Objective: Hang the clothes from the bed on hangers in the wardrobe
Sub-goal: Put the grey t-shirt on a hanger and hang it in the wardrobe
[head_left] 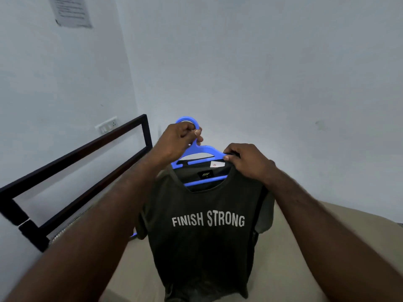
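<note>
A dark olive T-shirt (202,240) printed "FINISH STRONG" hangs in front of me on a blue plastic hanger (207,150). My left hand (176,140) grips the hanger's hook from the left. My right hand (248,162) pinches the shirt's collar against the hanger's right shoulder. The hanger's lower bar shows through the neck opening. The shirt's hem hangs down over the bed (290,258), which has a beige sheet. No wardrobe is in view.
A dark metal bed frame (87,149) runs along the left wall. A white switch plate (106,125) sits on that wall behind it, and a paper notice (69,10) is stuck high up. Bare pale walls fill the rest.
</note>
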